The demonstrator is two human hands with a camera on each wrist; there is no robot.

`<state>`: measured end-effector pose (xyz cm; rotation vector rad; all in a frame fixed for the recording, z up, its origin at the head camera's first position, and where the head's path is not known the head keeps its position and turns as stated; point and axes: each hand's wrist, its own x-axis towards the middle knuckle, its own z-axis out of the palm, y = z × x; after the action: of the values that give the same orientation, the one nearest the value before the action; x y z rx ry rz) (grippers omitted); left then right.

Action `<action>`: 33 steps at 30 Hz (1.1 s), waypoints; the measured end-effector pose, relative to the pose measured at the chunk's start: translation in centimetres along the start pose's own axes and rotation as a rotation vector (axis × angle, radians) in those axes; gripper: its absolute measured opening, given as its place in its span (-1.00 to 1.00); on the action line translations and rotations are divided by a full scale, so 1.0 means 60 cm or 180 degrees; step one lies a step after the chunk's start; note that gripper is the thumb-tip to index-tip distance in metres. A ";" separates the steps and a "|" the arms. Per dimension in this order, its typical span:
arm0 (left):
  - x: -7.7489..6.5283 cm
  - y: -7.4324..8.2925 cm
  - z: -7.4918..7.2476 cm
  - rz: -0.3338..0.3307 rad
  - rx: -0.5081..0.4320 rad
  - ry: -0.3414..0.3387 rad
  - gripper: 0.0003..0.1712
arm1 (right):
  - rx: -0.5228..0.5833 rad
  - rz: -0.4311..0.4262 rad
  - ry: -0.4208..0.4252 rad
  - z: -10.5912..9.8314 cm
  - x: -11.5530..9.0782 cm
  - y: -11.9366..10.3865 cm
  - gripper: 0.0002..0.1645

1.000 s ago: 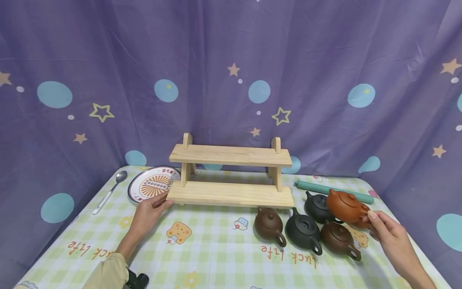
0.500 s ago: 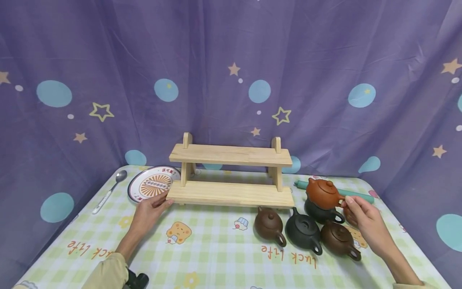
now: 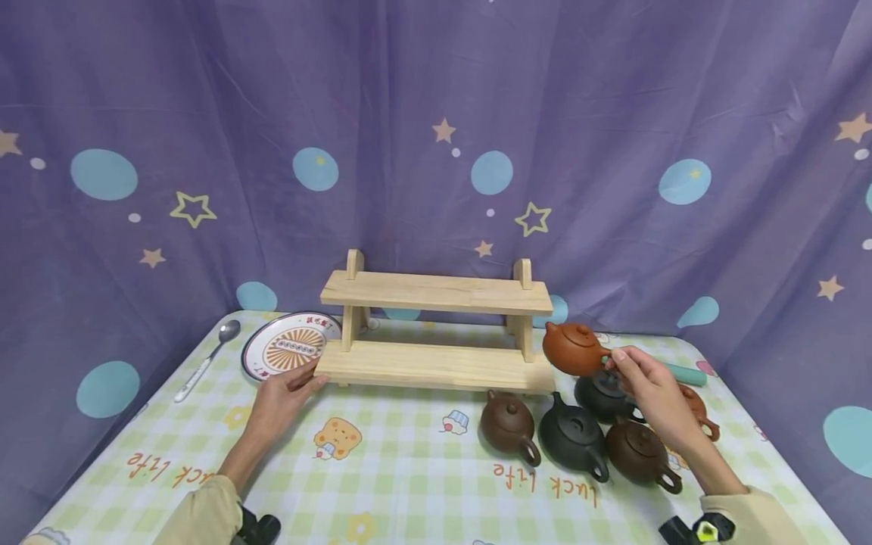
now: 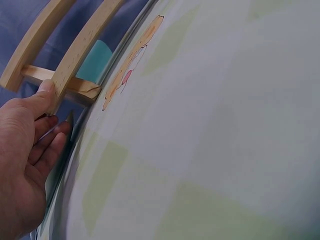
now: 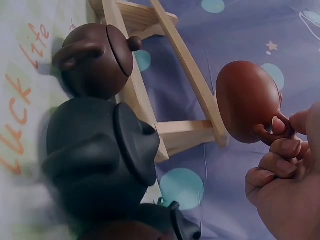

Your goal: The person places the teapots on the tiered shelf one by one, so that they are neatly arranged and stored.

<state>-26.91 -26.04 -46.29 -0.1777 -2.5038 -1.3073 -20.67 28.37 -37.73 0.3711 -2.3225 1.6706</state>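
Observation:
My right hand (image 3: 650, 390) pinches the handle of an orange-brown clay teapot (image 3: 572, 350), held in the air at the right end of the two-tier wooden shelf (image 3: 436, 363). In the right wrist view the teapot (image 5: 248, 100) hangs apart from the shelf, its handle between thumb and fingers. My left hand (image 3: 282, 401) grips the left end of the lower board; the left wrist view has the thumb on the wood and the other fingers (image 4: 47, 150) below. Both boards are bare.
Right of the shelf's front stand two dark brown teapots (image 3: 509, 425) (image 3: 636, 452), two black teapots (image 3: 572, 439) (image 3: 602, 395) and another orange-brown teapot (image 3: 696, 409). A green roll (image 3: 684, 374) lies behind them. At left are a patterned plate (image 3: 255, 352) and a spoon (image 3: 204, 371).
My right hand has carried the orange-brown teapot left and up, from over the teapots at the right to the shelf's right end. The left hand and the shelf have stayed put.

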 end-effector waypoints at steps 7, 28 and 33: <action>-0.002 0.000 0.000 0.0016 0.0042 0.0007 -0.41 | 0.0205 -0.0051 -0.0032 0.027 0.028 0.000 -0.56; -0.002 0.003 -0.001 -0.0062 0.0002 -0.0029 -0.38 | 0.0496 -0.0004 -0.0101 0.088 0.082 -0.011 -0.53; -0.003 0.004 -0.003 -0.0080 0.0003 -0.0040 -0.37 | 0.0552 0.0033 -0.0142 0.103 0.091 -0.013 -0.56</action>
<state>-26.64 -26.03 -46.06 -0.1551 -2.5250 -1.3187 -25.88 21.94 -36.99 0.4352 -2.2198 1.8936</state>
